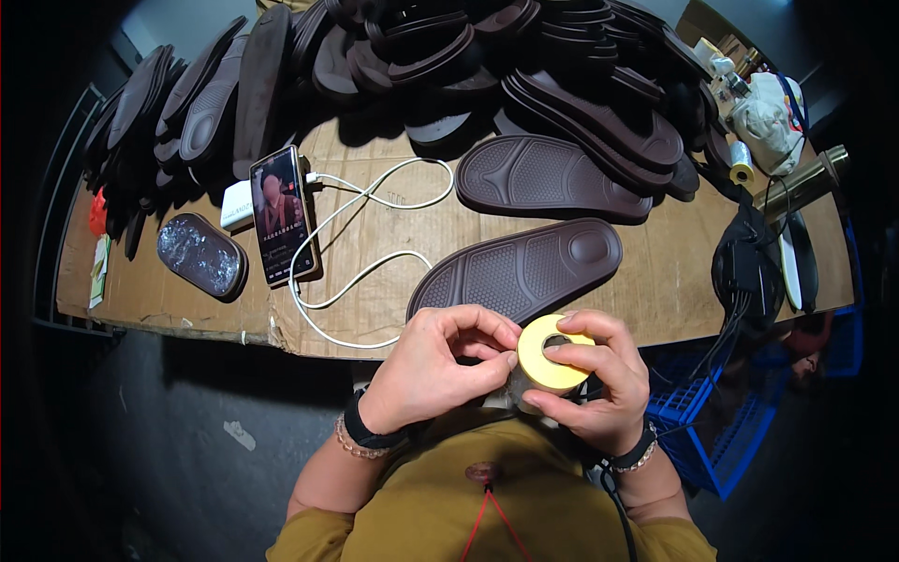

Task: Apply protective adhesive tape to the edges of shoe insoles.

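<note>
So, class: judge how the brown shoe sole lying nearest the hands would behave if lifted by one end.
The brown shoe sole looks like thin moulded foam or rubber, so it would probably flex and droop rather than stay rigid. It seems light for its size. Its textured tread suggests a fair grip, and lying flat on the cardboard-covered table, it is unlikely to roll.

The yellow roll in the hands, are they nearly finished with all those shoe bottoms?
Probably not. Both hands, left hand and right hand, are on the yellow roll, picking at its edge. Two brown soles lie flat on the cardboard table, and a big pile of soles waits behind. None shows a sticker.
</note>
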{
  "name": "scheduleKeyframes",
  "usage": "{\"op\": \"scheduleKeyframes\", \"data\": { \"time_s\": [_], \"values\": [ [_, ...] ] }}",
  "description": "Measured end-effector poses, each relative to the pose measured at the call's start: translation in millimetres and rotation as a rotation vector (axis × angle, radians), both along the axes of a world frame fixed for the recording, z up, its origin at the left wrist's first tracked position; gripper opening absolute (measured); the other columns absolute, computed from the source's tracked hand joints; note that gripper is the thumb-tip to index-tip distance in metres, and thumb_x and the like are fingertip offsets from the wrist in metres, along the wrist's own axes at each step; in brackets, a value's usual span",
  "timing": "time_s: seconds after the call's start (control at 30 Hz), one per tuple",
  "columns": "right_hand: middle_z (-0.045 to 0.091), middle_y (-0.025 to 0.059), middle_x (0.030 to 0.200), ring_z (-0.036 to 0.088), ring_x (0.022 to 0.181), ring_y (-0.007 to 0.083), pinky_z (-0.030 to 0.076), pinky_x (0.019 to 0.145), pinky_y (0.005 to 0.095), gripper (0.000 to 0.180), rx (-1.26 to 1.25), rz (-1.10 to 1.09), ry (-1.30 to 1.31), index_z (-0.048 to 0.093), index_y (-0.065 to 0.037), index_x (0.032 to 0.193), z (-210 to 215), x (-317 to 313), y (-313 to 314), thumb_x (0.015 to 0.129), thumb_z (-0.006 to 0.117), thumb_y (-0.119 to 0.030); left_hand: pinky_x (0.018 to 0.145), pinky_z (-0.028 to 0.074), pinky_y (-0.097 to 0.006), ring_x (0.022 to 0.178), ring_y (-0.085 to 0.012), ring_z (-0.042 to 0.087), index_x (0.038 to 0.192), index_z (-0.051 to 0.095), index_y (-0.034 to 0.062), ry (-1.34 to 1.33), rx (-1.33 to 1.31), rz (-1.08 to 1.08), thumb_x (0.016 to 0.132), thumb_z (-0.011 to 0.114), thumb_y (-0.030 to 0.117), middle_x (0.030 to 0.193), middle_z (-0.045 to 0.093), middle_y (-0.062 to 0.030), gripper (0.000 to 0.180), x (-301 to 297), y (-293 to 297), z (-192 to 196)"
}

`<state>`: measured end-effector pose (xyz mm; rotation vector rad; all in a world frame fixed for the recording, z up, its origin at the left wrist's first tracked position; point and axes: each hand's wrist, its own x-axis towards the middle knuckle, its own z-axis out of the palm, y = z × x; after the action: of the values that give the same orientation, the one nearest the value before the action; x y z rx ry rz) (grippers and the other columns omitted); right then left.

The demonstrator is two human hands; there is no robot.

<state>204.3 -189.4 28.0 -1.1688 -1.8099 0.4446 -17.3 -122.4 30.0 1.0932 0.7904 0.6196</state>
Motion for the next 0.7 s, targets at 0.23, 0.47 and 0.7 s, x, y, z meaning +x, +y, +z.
{"op": "scheduleKeyframes", "data": {
  "time_s": [0.23,0.47,0.7],
  "values": [
    [0.065,0.0153,0.122,0.068,0.108,0.0326,0.060,0.088,0.0400,0.051,0.009,0.013,-0.002,0.075,-0.007,0.110,-2.4,2.2,-1.1,0.065,0.099,-0.013,0.081,0.061,-0.025,0.087,-0.0106,0.074,0.101,0.075,-0.0061,0.184,0.181,0.114,0.088,0.078,0.007,0.097,0.078,-0.0086,0.018,9.4,-7.8,2.9],
    [0.066,0.0171,0.121,0.071,0.103,0.0316,0.060,0.088,0.0386,0.049,-0.058,-0.002,0.006,0.075,-0.005,0.108,4.1,3.8,-2.8,0.066,0.098,-0.014,0.086,0.059,-0.025,0.091,-0.0092,0.071,0.101,0.074,-0.0067,0.262,0.135,0.039,0.089,0.072,0.001,0.104,0.077,-0.0083,0.015,5.4,-3.6,5.8],
    [0.069,0.0157,0.117,0.073,0.102,0.0293,0.059,0.087,0.0369,0.045,-0.136,-0.022,0.046,0.076,-0.006,0.106,2.1,5.9,-2.5,0.068,0.096,-0.017,0.088,0.058,-0.026,0.093,-0.0075,0.070,0.106,0.073,-0.0059,0.167,0.057,-0.030,0.088,0.072,0.002,0.105,0.076,-0.0068,0.019,-1.0,-0.4,6.4]
  ]
}}
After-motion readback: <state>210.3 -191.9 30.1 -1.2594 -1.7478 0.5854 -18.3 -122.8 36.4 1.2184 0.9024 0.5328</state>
